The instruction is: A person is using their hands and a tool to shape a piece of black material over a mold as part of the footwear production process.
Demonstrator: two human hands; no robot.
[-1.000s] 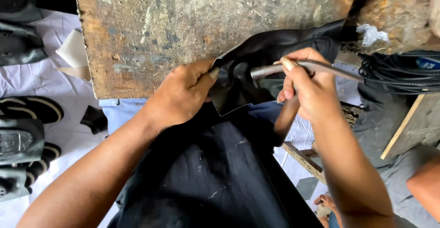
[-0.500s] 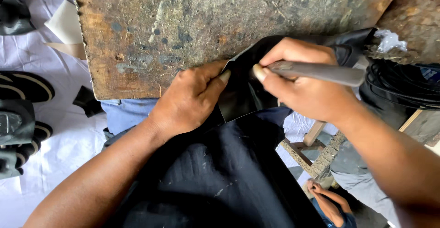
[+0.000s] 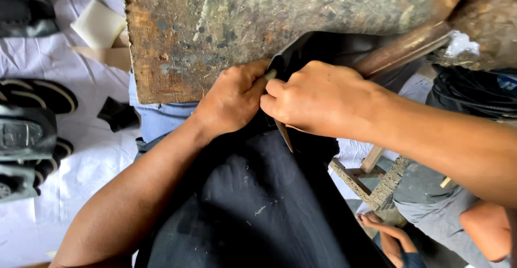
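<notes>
Black sheet (image 3: pixel 253 214) drapes from worn wooden board (image 3: pixel 226 25) over our lap. Our left hand (image 3: pixel 234 101) pinches sheet edge at board's lip, fingers closed tight. Our right hand (image 3: pixel 318 98) fists blade handle (image 3: pixel 404 47), tip (image 3: pixel 284 136) pointing down. We'd judge: keep edge taut, cut slow, blade clear of left fingertips.

The single head-worn camera looks steeply down from just above and behind the two-handed grip, close in, facing the worn wooden bench (image 3: pixel 215 25) beyond it, with white floor sheeting (image 3: pixel 97 155) left of it.
</notes>
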